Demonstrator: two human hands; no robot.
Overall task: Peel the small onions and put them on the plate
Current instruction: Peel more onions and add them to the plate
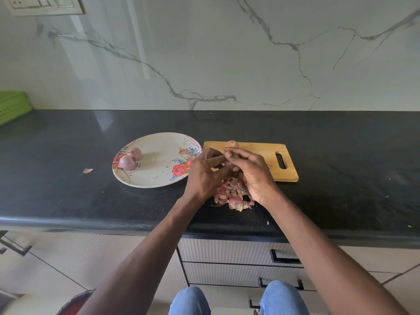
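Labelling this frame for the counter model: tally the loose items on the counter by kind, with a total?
Peeled onions on the plate: 2
Onion in both hands' grip: 1 (mostly hidden)
Onion on the cutting board: 1
Plates: 1
Cutting boards: 1
Peel heaps: 1
Stray peel left of the plate: 1
Green basket: 1
Total: 9
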